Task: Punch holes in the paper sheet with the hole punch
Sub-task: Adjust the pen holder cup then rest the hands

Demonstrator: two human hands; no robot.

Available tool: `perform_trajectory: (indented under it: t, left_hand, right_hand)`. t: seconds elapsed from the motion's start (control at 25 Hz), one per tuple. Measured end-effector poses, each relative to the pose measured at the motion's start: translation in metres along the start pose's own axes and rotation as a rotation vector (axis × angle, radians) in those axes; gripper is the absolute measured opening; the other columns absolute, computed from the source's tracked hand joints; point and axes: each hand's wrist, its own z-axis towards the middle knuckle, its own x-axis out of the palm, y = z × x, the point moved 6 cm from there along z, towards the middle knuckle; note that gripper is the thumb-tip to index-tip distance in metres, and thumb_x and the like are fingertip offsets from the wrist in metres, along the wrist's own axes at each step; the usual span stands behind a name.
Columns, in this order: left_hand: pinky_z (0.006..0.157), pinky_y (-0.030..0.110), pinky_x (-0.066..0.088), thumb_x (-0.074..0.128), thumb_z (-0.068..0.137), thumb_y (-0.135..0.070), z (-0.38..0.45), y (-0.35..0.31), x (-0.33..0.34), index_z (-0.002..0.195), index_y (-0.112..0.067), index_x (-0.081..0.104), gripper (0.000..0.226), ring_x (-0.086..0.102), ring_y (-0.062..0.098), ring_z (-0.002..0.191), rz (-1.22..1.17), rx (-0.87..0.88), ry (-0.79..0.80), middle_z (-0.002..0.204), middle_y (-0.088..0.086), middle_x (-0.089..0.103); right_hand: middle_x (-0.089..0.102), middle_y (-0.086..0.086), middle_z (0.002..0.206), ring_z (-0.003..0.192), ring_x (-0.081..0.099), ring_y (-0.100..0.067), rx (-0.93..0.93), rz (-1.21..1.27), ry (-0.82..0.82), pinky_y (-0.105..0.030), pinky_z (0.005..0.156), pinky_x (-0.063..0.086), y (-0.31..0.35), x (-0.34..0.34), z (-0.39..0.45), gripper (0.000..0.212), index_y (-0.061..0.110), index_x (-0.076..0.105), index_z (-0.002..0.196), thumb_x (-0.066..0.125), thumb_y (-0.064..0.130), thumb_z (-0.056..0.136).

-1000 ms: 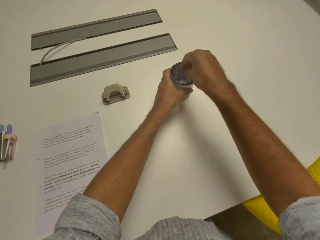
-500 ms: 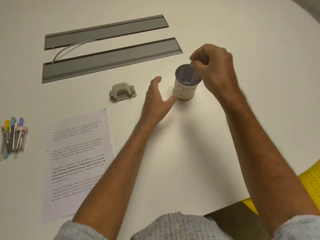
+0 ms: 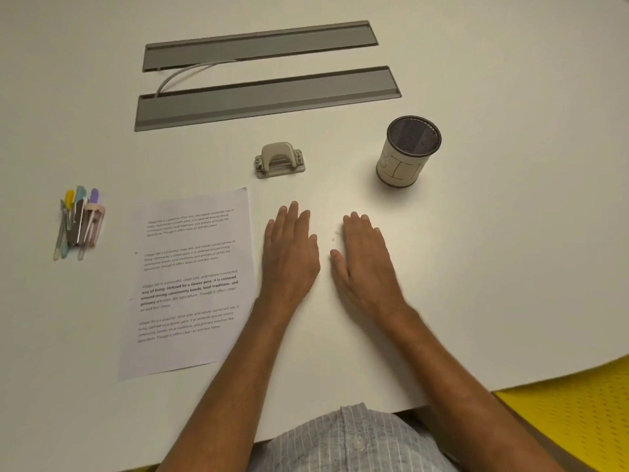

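A printed paper sheet (image 3: 190, 277) lies flat on the white table (image 3: 493, 250), left of my hands. The small beige hole punch (image 3: 279, 160) stands beyond the sheet's top right corner, untouched. My left hand (image 3: 291, 253) rests palm down on the table just right of the sheet, fingers together and holding nothing. Beside it my right hand (image 3: 366, 260) also lies flat and empty. A few tiny white paper bits (image 3: 335, 236) sit between the two hands.
A mesh cup with a white paper wrap (image 3: 406, 153) stands to the right of the punch. A holder of coloured pens (image 3: 80, 221) sits at the far left. Two grey cable-slot covers (image 3: 265, 97) with a white cable cross the far side. A yellow chair (image 3: 578, 417) shows at lower right.
Both hands let go of the mesh cup and drew back toward me, now lying flat on the table. The cup stays standing where it was.
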Motion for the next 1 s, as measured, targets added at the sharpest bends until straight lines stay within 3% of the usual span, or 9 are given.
perform_trajectory:
  t: [0.08, 0.2, 0.32, 0.4, 0.48, 0.52, 0.56, 0.64, 1.0]
  left_hand:
    - [0.124, 0.049, 0.022, 0.043, 0.101, -0.023, -0.003, 0.001, -0.002, 0.147, -0.009, 0.046, 0.047, 0.030, 0.031, 0.151, 0.026, 0.021, -0.008, 0.161, 0.014, 0.037]
    - [0.125, 0.048, 0.022, 0.043, 0.103, -0.024, -0.003, 0.001, -0.003, 0.146, -0.010, 0.047, 0.045, 0.029, 0.030, 0.152, 0.020, 0.010, -0.011, 0.160, 0.013, 0.038]
    - [0.124, 0.048, 0.023, 0.043, 0.102, -0.024, -0.003, 0.001, -0.003, 0.145, -0.009, 0.048, 0.045, 0.030, 0.031, 0.151, 0.026, 0.012, -0.017, 0.159, 0.013, 0.039]
    - [0.124, 0.049, 0.025, 0.042, 0.101, -0.024, -0.003, 0.001, -0.003, 0.144, -0.009, 0.048, 0.046, 0.032, 0.032, 0.150, 0.032, 0.014, -0.023, 0.158, 0.014, 0.040]
    - [0.123, 0.049, 0.026, 0.037, 0.100, -0.026, -0.003, -0.001, -0.005, 0.143, -0.008, 0.049, 0.048, 0.034, 0.032, 0.149, 0.040, 0.013, -0.027, 0.158, 0.014, 0.042]
    - [0.122, 0.049, 0.027, 0.034, 0.099, -0.027, -0.003, -0.001, -0.005, 0.142, -0.008, 0.049, 0.050, 0.034, 0.033, 0.149, 0.046, 0.015, -0.028, 0.157, 0.015, 0.042]
    - [0.122, 0.049, 0.028, 0.032, 0.098, -0.028, -0.003, -0.002, -0.006, 0.142, -0.008, 0.049, 0.051, 0.035, 0.033, 0.148, 0.050, 0.017, -0.029, 0.157, 0.015, 0.043]
    - [0.122, 0.050, 0.028, 0.031, 0.098, -0.029, -0.003, -0.001, -0.006, 0.142, -0.008, 0.049, 0.052, 0.035, 0.033, 0.148, 0.050, 0.019, -0.032, 0.157, 0.015, 0.043]
    - [0.124, 0.048, 0.023, 0.036, 0.097, -0.027, -0.002, 0.001, -0.005, 0.142, -0.009, 0.050, 0.050, 0.032, 0.032, 0.150, -0.021, 0.013, -0.019, 0.158, 0.015, 0.041]
  right_hand:
    - [0.025, -0.015, 0.168, 0.158, 0.018, -0.030, -0.073, -0.049, 0.062, -0.041, 0.129, 0.010, 0.010, 0.005, 0.006, 0.063, 0.005, 0.027, 0.160, 0.035, 0.034, 0.105]
    - [0.035, -0.019, 0.163, 0.154, 0.029, -0.036, -0.213, -0.112, 0.157, -0.050, 0.126, 0.023, 0.018, 0.011, 0.011, 0.057, 0.003, 0.039, 0.155, 0.025, 0.027, 0.106]
    - [0.040, -0.021, 0.160, 0.150, 0.035, -0.038, -0.281, -0.136, 0.158, -0.041, 0.124, 0.022, 0.020, 0.002, 0.003, 0.049, -0.002, 0.043, 0.152, 0.031, 0.009, 0.106]
    - [0.047, -0.017, 0.156, 0.145, 0.041, -0.035, -0.284, -0.133, 0.171, -0.042, 0.121, 0.033, 0.021, -0.009, -0.001, 0.045, -0.001, 0.048, 0.149, 0.039, 0.002, 0.105]
    - [0.062, -0.011, 0.130, 0.118, 0.054, -0.031, -0.264, -0.183, 0.135, -0.048, 0.091, 0.055, 0.023, -0.017, 0.001, 0.031, 0.006, 0.064, 0.127, 0.052, 0.000, 0.099]
    - [0.063, -0.007, 0.113, 0.102, 0.055, -0.028, -0.258, -0.244, 0.122, -0.047, 0.075, 0.057, 0.022, -0.017, 0.005, 0.022, 0.009, 0.067, 0.110, 0.058, -0.003, 0.093]
    - [0.061, -0.005, 0.099, 0.090, 0.053, -0.025, -0.238, -0.290, 0.116, -0.046, 0.066, 0.055, 0.021, -0.017, 0.012, 0.018, 0.011, 0.065, 0.097, 0.060, -0.005, 0.089]
    - [0.057, -0.004, 0.089, 0.083, 0.052, -0.026, -0.194, -0.326, 0.175, -0.044, 0.064, 0.053, 0.021, -0.017, 0.024, 0.018, 0.011, 0.065, 0.088, 0.057, -0.005, 0.086]
    - [0.063, -0.012, 0.088, 0.077, 0.057, -0.032, -0.131, -0.331, 0.138, -0.041, 0.061, 0.050, 0.020, -0.026, 0.043, 0.008, 0.007, 0.062, 0.086, 0.060, -0.001, 0.085]
